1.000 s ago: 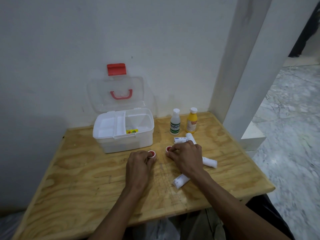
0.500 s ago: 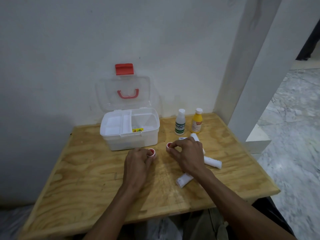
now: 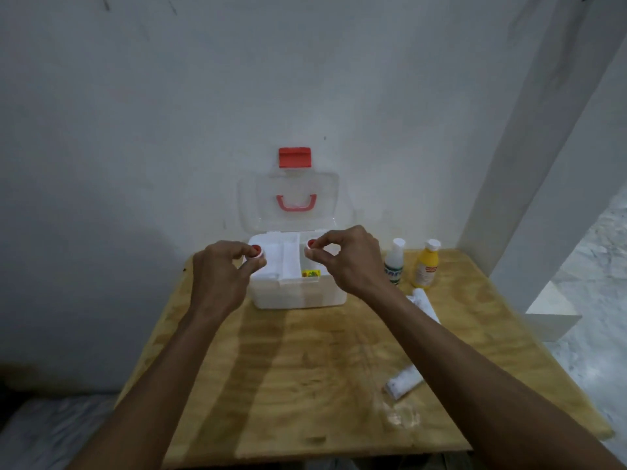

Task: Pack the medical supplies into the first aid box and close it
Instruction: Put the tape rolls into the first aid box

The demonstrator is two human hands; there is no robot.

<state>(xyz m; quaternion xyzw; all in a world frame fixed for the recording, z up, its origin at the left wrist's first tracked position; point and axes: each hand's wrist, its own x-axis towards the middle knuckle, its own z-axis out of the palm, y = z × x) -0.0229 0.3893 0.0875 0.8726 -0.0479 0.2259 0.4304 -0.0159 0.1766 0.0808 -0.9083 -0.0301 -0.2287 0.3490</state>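
While the clear lid (image 3: 288,198) of the white first aid box (image 3: 298,293) is standing open against the wall, a person is holding two small red-centred white rolls, possibly medical tape, over its compartments: the left hand (image 3: 220,276) is pinching one roll (image 3: 255,251) above the left section, the right hand (image 3: 346,262) is pinching the other (image 3: 310,245) above the right. Only a small yellow packet (image 3: 311,273) is showing inside. Waiting on the plywood table (image 3: 305,385) are a white bottle (image 3: 394,262), a yellow bottle (image 3: 426,264) and wrapped bandage rolls (image 3: 405,381), so packing appears barely begun.
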